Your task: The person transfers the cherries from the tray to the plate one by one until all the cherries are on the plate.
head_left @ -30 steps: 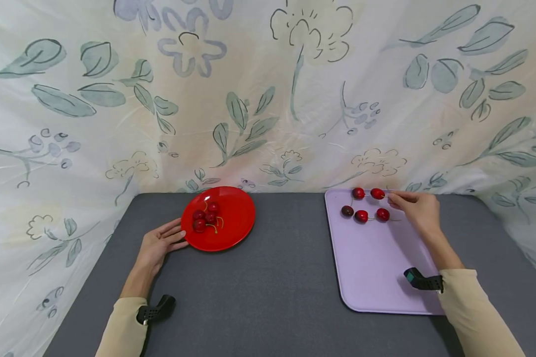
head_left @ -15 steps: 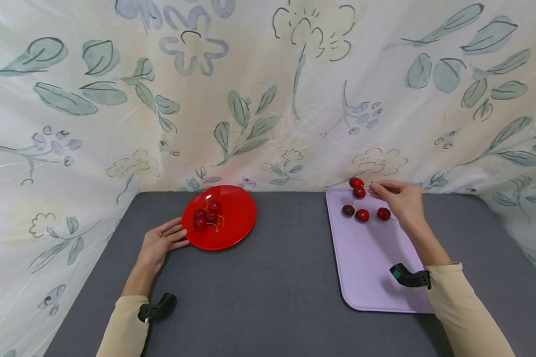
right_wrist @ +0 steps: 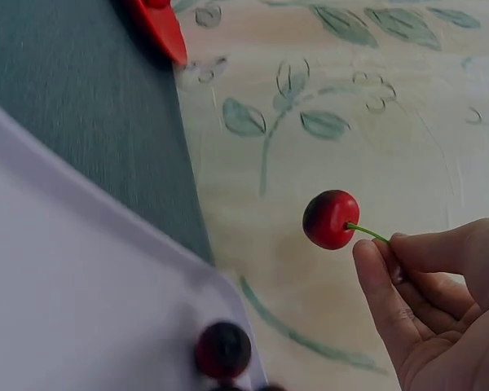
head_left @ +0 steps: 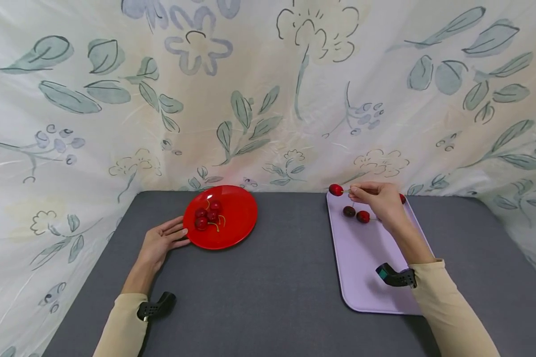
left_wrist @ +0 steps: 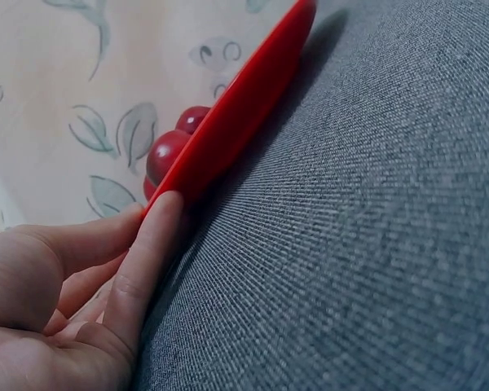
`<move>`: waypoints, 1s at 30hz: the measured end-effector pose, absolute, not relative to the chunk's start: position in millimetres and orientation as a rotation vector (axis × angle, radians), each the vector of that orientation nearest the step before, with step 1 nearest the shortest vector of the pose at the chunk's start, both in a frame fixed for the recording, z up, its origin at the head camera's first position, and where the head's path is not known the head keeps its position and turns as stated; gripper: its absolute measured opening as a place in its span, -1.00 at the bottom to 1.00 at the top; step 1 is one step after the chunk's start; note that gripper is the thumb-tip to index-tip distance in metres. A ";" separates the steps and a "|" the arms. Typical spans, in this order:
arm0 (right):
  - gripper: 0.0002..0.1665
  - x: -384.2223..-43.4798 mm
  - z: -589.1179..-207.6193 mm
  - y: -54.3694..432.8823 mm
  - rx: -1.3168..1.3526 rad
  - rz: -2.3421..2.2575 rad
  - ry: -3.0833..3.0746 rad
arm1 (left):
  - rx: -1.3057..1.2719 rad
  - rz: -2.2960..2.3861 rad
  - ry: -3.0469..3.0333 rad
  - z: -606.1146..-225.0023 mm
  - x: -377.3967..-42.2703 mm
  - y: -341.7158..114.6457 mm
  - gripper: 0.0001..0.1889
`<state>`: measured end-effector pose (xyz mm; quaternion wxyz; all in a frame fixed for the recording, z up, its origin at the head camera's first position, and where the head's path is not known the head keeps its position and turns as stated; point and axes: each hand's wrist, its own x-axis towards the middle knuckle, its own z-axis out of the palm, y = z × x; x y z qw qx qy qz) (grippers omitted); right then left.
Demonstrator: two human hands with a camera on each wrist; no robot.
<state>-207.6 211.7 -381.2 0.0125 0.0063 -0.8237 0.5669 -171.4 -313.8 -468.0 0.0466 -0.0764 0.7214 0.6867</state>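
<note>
By its green stem, my right hand (head_left: 379, 201) pinches a red cherry (head_left: 336, 190), held up over the far left corner of the lilac tray (head_left: 362, 277). The right wrist view shows this cherry (right_wrist: 332, 220) hanging free beyond the fingertips. Below the hand, a dark cherry (head_left: 349, 211) and a redder cherry (head_left: 363, 216) lie on the tray; another cherry (head_left: 402, 199) shows behind the hand, which may hide more. At the left, my left hand (head_left: 158, 245) grips the rim of the red plate (head_left: 236, 223), which bears several cherries (head_left: 201, 223).
A dark grey cloth (head_left: 277, 277) covers the table between plate and tray. Behind the table's far edge hangs a floral curtain (head_left: 250, 74). Each wrist wears a black band with a camera (head_left: 156, 307).
My right hand has carried the cherry by its stem leftward from the tray's far right side to its far left corner. The left hand and plate have stayed in place.
</note>
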 end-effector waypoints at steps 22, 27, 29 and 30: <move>-0.62 -225.8 -404.3 128.0 0.190 2.127 -2.471 | -0.274 2.094 2.207 -467.3 -170.5 -312.6 -0.37; -0.65 -230.7 -415.5 106.7 0.203 2.215 -2.400 | -0.273 2.091 2.211 -467.1 -170.6 -312.3 -0.37; -0.66 -231.9 -419.5 98.3 0.198 2.258 -2.373 | -0.272 2.095 2.207 -466.9 -170.7 -312.0 -0.37; -0.66 -232.2 -420.8 94.1 0.193 2.276 -2.360 | -0.271 2.098 2.204 -466.9 -170.8 -311.9 -0.37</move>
